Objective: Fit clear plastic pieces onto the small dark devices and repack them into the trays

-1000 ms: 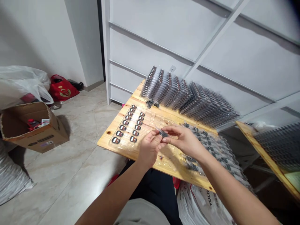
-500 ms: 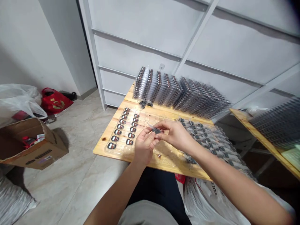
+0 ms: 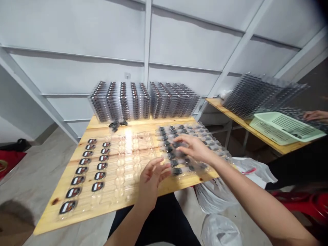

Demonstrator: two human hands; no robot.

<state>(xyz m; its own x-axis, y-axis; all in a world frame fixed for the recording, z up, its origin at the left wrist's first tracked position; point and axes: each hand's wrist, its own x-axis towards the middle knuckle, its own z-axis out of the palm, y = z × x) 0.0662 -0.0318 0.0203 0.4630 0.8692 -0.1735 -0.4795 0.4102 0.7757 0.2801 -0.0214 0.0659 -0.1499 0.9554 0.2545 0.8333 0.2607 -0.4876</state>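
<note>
My right hand (image 3: pixel 193 147) is over a clear plastic tray (image 3: pixel 210 172) filled with small dark parts (image 3: pixel 176 171). Its thumb and forefinger are apart, with a blurred dark part between or just beneath them; I cannot tell whether they touch it. My left hand (image 3: pixel 153 176) hovers above the table, fingers curved and apart, with nothing visible in it. On the left lies another clear tray (image 3: pixel 120 200). Two of its columns hold small dark oval pieces (image 3: pixel 99 175) with white and orange faces, and its other pockets to the right look bare.
Tall stacks of filled clear trays (image 3: pixel 120 102) stand along the back of the wooden table (image 3: pixel 48 218). Loose black parts (image 3: pixel 117 125) lie before them. On a second table at right are a pale green basket (image 3: pixel 279 128), more stacked trays (image 3: pixel 248 95) and another person's hand (image 3: pixel 316 115).
My view has turned right. My hands, together on a small dark piece before, have separated; the right one has moved over the right tray. The piece no longer shows in my left hand.
</note>
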